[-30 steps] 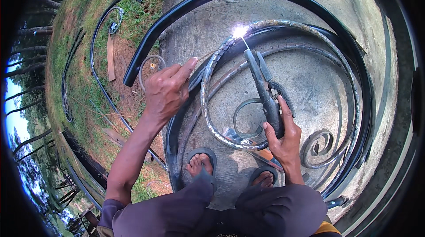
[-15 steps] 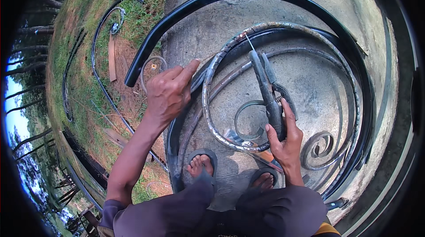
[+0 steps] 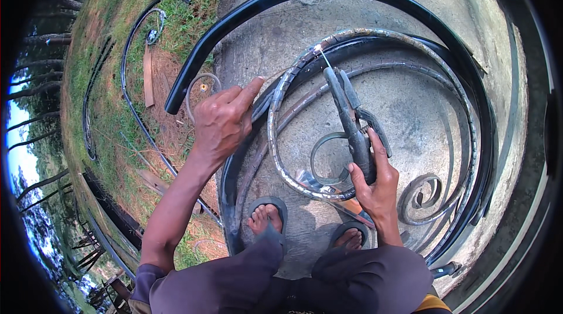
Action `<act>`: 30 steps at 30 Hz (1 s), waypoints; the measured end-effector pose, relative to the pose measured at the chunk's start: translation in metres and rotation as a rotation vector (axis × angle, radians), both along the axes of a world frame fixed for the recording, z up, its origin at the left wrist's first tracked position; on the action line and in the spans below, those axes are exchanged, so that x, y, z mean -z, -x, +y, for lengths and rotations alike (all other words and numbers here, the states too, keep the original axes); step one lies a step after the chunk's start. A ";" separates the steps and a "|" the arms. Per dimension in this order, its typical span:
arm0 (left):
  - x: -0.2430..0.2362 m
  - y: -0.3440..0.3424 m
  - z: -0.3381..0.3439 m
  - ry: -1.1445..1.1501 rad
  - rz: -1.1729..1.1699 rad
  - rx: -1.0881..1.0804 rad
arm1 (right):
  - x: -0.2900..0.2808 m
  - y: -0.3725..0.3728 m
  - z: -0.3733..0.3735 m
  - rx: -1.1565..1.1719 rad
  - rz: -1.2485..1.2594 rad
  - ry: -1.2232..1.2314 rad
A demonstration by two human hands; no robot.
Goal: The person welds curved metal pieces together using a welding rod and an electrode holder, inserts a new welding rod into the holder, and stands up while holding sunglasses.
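Over the concrete (image 3: 404, 114) is the notched metal ring (image 3: 352, 33), a thin electrode (image 3: 326, 60) glowing at its far-left edge. The right hand (image 3: 378, 188) firmly grasps the electrode holder (image 3: 350, 129). The left hand (image 3: 223, 117) is curled, one finger (image 3: 252, 88) stretched; its hold I cannot tell.

A dark grey, clamp-type electrode holder (image 3: 353, 133), tilted with its nose toward the upper left and its lever on the right, grips a thin, straight, pale metal welding rod (image 3: 326, 61). The rod's tip meets a small bright glow on the upper-left arc of a silvery-grey, curved metal strip (image 3: 352, 33), a rounded loop crossed by short dark marks.
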State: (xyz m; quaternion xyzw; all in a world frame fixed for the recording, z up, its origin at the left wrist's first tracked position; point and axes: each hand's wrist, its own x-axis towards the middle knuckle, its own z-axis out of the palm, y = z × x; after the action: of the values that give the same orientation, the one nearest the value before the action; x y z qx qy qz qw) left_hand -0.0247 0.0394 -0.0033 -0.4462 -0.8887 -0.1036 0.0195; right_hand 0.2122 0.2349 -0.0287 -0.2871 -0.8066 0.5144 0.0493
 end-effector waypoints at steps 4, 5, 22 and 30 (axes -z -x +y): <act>0.001 0.002 -0.002 -0.037 0.003 0.027 | 0.002 -0.002 0.000 0.000 0.023 -0.016; -0.001 0.002 -0.002 -0.038 0.004 0.027 | 0.003 -0.003 0.000 0.006 0.044 -0.022; -0.001 0.000 0.004 -0.017 0.031 0.004 | 0.004 -0.002 0.001 0.001 0.035 -0.024; -0.002 0.000 0.001 -0.002 0.023 -0.005 | 0.001 0.002 -0.002 0.001 0.010 -0.008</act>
State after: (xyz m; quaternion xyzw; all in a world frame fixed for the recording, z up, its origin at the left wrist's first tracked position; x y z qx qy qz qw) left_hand -0.0251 0.0400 -0.0013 -0.4450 -0.8895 -0.0994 0.0305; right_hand 0.2103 0.2330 -0.0298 -0.2846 -0.8082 0.5127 0.0547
